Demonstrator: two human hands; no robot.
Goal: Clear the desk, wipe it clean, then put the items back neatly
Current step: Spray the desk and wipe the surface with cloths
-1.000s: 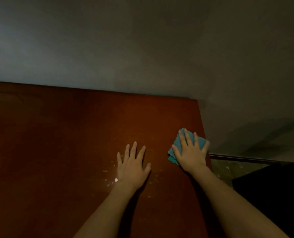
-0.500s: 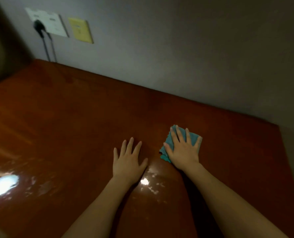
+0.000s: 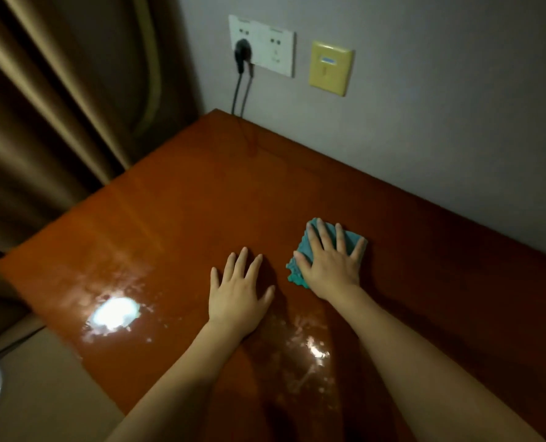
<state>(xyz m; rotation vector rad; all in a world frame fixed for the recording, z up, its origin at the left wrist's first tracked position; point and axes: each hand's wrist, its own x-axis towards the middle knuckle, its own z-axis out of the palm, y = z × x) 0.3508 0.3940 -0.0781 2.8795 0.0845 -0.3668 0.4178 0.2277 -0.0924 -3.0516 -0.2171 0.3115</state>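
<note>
Glossy red-brown tabletop (image 3: 176, 218), both hands flat and open, left hand (image 3: 238, 290) bare, right hand (image 3: 329, 266) pressing the teal cloth (image 3: 350, 239), which could easily just smear those wet patches.

The bench (image 3: 176, 218) has a reddish-brown wood-look top, smooth and glossy enough to mirror a bright lamp glare (image 3: 113, 314) and show pale smears near the front. The teal cloth (image 3: 326, 240) under the right hand (image 3: 330, 266) looks soft and nubby, matt, with a ragged, fuzzy edge. Behind, the wall (image 3: 440, 90) is matt painted plaster, the white socket plate (image 3: 265, 46) and yellowed switch plate (image 3: 330, 68) look like smooth plastic, and the brown curtain (image 3: 51, 106) is a heavy woven fabric with a faint sheen.
</note>
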